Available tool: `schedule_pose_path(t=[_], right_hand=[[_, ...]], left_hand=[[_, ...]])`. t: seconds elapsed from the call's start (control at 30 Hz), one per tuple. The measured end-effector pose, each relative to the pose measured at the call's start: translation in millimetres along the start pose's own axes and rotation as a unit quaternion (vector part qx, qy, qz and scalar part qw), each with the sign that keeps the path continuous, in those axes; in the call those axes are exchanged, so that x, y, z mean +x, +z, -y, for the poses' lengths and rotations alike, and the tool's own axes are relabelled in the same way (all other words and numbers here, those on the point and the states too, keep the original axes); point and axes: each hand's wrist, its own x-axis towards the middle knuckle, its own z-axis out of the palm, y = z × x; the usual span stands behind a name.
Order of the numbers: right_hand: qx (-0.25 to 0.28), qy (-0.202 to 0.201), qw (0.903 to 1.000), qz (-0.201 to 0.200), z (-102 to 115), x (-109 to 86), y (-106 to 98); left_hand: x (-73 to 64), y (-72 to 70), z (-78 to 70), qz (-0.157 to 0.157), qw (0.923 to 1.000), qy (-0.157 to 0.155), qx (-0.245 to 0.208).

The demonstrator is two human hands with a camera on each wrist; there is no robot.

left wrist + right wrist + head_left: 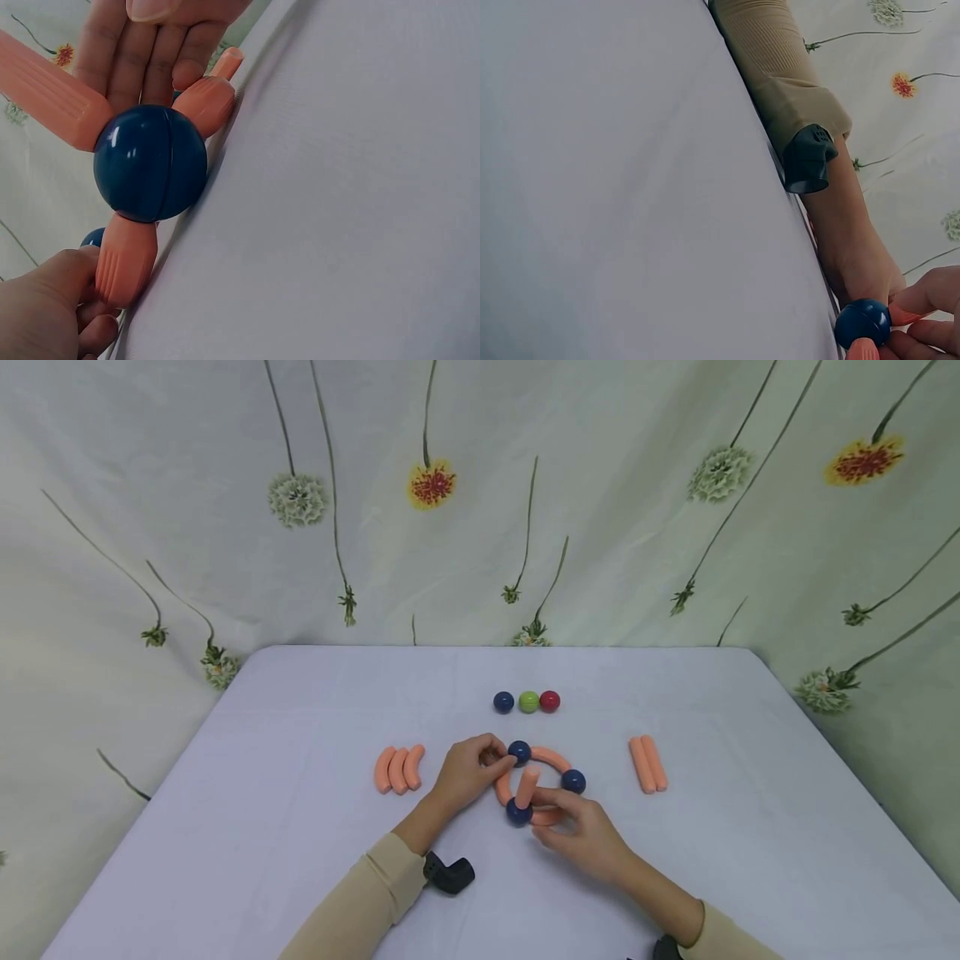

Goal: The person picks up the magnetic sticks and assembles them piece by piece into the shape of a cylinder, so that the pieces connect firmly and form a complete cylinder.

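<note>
A ring of blue balls and curved orange rods lies on the table. My left hand (468, 770) pinches the left curved rod (124, 259), between the far-left ball (519, 750) and the near ball (148, 165). A straight orange rod (528, 783) stands up from the near ball, tilted slightly. My right hand (588, 839) is beside it, index finger overlapping the rod's lower end and thumb apart below. In the left wrist view its fingers extend behind the near ball. It partly hides a curved rod (206, 106). Another ball (573, 781) sits at the ring's right.
Loose blue (503, 702), green (528, 702) and red (550, 701) balls stand in a row behind the ring. Three curved rods (398, 770) lie to the left, two straight rods (648, 764) to the right. A black device (452, 877) sits at the left sleeve.
</note>
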Motion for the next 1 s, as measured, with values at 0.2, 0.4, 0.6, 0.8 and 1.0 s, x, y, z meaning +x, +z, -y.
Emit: schedule_pose_path(t=[0.2, 0.4, 0.6, 0.8, 1.0], right_hand=[[0.014, 0.005, 0.9998, 0.012, -1, -0.5, 0], [0.025, 0.013, 0.9995, 0.016, 1, 0.9, -3], [0.045, 0.034, 0.9984, 0.009, -4, 6.1, -13], [0.068, 0.046, 0.9964, -0.018, -10, 11.5, -31], [0.094, 0.068, 0.9907, -0.071, -17, 13.9, -57]], left_hand=[[0.5, 0.8, -0.3, -0.001, 1.0, 0.008, -0.003], [0.7, 0.9, -1.6, 0.004, 0.9999, 0.015, 0.004], [1.9, -2.0, -2.7, 0.021, 0.9991, 0.018, 0.033], [-4.7, -12.9, -7.2, 0.047, 0.9949, 0.005, 0.09], [-20.7, -26.5, -14.9, 0.067, 0.9901, 0.037, 0.118]])
